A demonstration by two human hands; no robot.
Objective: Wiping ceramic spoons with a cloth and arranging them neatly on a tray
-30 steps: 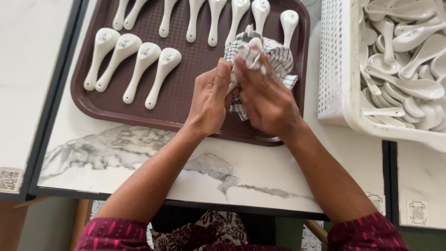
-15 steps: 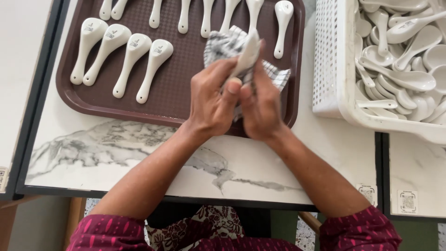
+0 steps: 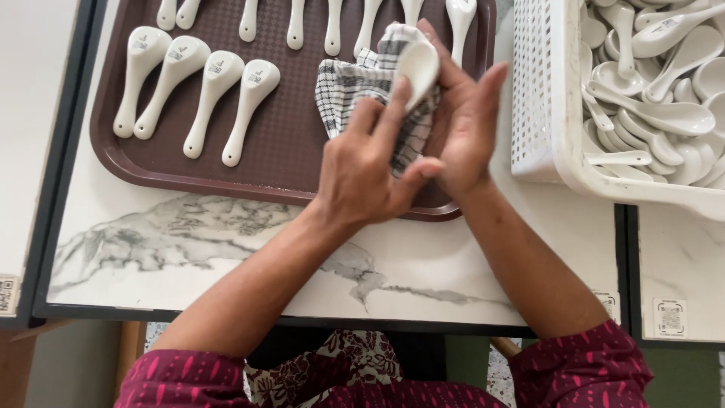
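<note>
The white ceramic soup spoon (image 3: pixel 418 66) is being wiped dry: it sits bowl-up in a black-and-white checked cloth (image 3: pixel 362 91) that the two hands bunch around it, held just above the right end of the brown tray (image 3: pixel 287 162). The left hand (image 3: pixel 362 170) closes on the cloth from below, its fingers pressed against the spoon's bowl through and over the fabric; the right hand (image 3: pixel 464 125) cups cloth and spoon from the far side, fingers stretched up along them, so both hands are closed on the same bundle. Judged from this, the wiping step is in hand, and the next move would call for freeing the spoon from the cloth and setting it flat on bare tray surface. On the tray's left part four dried spoons (image 3: pixel 200 98) lie in a slanted row, with more (image 3: pixel 332 26) along its far edge. Right of the tray stands a white plastic basket (image 3: pixel 540 91) heaped with spoons (image 3: pixel 664 91), all on a marbled table (image 3: pixel 189 249).
</note>
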